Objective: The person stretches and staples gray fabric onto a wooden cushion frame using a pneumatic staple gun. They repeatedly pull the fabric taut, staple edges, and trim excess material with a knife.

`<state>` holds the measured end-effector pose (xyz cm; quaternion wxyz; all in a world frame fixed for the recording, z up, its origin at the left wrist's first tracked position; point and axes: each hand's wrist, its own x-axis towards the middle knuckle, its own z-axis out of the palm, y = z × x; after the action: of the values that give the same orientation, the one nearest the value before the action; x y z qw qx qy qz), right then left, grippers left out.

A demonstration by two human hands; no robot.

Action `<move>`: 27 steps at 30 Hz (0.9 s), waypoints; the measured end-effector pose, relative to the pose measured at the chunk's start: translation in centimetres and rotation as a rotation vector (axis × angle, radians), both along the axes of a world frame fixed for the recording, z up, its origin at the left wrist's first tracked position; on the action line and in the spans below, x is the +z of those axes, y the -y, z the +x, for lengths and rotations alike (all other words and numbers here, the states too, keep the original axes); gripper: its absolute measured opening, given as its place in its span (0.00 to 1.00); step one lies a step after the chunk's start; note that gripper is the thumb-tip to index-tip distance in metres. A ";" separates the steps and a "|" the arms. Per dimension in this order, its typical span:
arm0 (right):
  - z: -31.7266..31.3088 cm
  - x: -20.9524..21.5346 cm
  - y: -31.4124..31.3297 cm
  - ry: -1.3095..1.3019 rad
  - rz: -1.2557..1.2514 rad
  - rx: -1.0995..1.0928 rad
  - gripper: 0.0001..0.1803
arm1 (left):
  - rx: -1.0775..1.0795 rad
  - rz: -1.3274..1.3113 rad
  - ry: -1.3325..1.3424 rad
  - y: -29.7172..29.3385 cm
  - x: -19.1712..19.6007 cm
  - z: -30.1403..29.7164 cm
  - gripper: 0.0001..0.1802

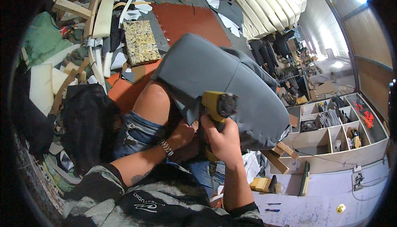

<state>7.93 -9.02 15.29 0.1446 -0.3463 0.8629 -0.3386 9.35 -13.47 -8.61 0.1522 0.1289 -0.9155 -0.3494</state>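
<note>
A large seat piece (206,68) covered in grey leather-like material leans across my knees, with a seam down its right part and puckers along its lower right edge. My right hand (224,142) is wrapped round the grip of a yellow and black staple gun (216,104), with a hose hanging below it. The gun is held against the near side of the piece; its tip is hidden. Just left of the gun, my left hand (184,133) pinches the loose edge of the grey cover (188,111). Its fingertips are partly hidden.
On the right stands a wooden compartment tray (314,157) with tools and parts. White foam pads (271,6) are stacked at the back right. Foam strips, wood pieces and a speckled foam block (141,42) lie at the left. Wooden legs or slats (279,156) jut out beside the seat piece.
</note>
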 end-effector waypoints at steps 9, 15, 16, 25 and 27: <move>1.3 -0.3 6.1 -0.095 0.125 0.091 0.24 | -0.023 0.711 -0.518 -1.7 -10.0 -2.7 0.29; 1.0 1.6 2.4 0.008 -0.025 0.242 0.25 | 0.017 0.609 -0.196 1.7 -3.4 0.0 0.21; 0.5 2.6 -0.6 0.095 -0.040 0.316 0.25 | -0.105 0.844 -0.033 3.1 -1.1 1.5 0.16; -1.8 -3.1 -32.1 0.479 -0.066 -0.557 0.23 | 0.153 0.146 -0.587 15.5 16.6 6.8 0.24; -2.9 -10.2 -37.5 0.565 -0.150 -0.730 0.21 | 0.214 -0.280 -0.454 15.9 16.5 3.6 0.31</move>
<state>5.00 28.46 5.09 0.2200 0.0764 0.8282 -0.5098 12.96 -29.33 7.86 0.4056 0.1208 -0.8785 -0.2216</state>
